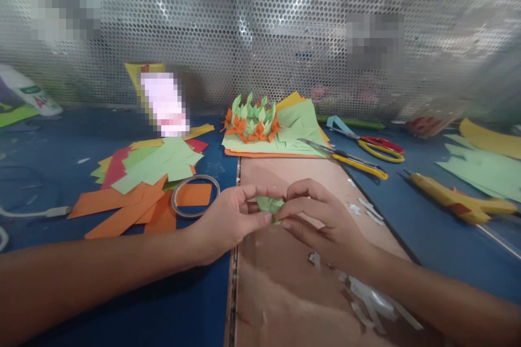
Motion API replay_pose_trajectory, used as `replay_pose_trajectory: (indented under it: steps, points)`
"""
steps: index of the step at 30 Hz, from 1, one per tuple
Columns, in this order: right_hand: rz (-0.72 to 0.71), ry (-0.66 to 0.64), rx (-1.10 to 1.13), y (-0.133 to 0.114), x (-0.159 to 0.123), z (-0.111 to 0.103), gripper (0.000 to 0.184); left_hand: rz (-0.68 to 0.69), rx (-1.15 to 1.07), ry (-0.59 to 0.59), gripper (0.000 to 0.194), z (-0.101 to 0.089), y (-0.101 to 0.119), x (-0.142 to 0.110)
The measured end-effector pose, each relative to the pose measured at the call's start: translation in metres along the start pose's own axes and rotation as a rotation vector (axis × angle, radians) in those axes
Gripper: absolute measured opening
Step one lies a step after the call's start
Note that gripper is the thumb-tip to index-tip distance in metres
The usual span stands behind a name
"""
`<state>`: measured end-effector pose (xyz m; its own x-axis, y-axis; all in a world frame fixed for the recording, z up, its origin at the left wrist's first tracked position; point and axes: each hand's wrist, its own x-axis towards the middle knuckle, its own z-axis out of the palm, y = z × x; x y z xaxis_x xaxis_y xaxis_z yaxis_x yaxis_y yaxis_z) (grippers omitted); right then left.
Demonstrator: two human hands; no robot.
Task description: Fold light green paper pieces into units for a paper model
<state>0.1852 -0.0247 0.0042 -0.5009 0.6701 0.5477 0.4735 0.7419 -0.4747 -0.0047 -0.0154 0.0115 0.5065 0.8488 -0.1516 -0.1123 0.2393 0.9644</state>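
A small piece of folded light green paper [269,205] is held in the air between both hands, above the brown board [280,287]. My left hand [232,217] pinches its left side between thumb and fingers. On the right side, the fingertips of my right hand [321,217] close on the same paper. Part of the folded piece is hidden by the fingers. Beyond the hands, a ring of folded green and orange paper shapes [254,122] rests on a stack of coloured sheets [301,124].
Left lie orange strips [118,206], green paper pieces [163,165] and a tape roll [175,211]. A phone [165,103] leans behind them. Right are a yellow utility knife [345,161], scissors [378,146] and a yellow glue gun [459,198]. Scraps [370,298] litter the board. A perforated metal panel [268,21] stands behind.
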Motion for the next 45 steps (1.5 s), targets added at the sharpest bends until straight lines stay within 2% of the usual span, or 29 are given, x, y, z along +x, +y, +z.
replay_pose_trajectory:
  steps: [4, 16, 27, 32, 36, 45]
  points:
    - [0.012, 0.048, -0.012, -0.005, 0.001, 0.001, 0.007, 0.012, 0.053, -0.017, 0.030, 0.003, -0.001, -0.002]
    - [0.101, 0.121, 0.016, -0.012, 0.000, 0.007, 0.010, -0.009, 0.031, 0.008, 0.032, 0.012, 0.003, -0.007]
    - [0.161, 0.135, 0.039, -0.014, -0.001, 0.011, 0.010, 0.062, 0.122, 0.004, 0.030, 0.012, -0.001, -0.006]
    - [0.179, 0.120, 0.062, -0.012, -0.003, 0.011, 0.011, 0.120, 0.150, 0.031, 0.022, 0.010, 0.001, -0.006]
    - [0.172, 0.093, 0.098, -0.011, -0.003, 0.009, 0.012, 0.099, 0.177, 0.069, 0.021, 0.008, 0.001, -0.006]
    - [0.196, 0.087, 0.100, -0.012, -0.004, 0.011, 0.012, 0.057, 0.227, 0.051, 0.027, 0.007, -0.002, -0.005]
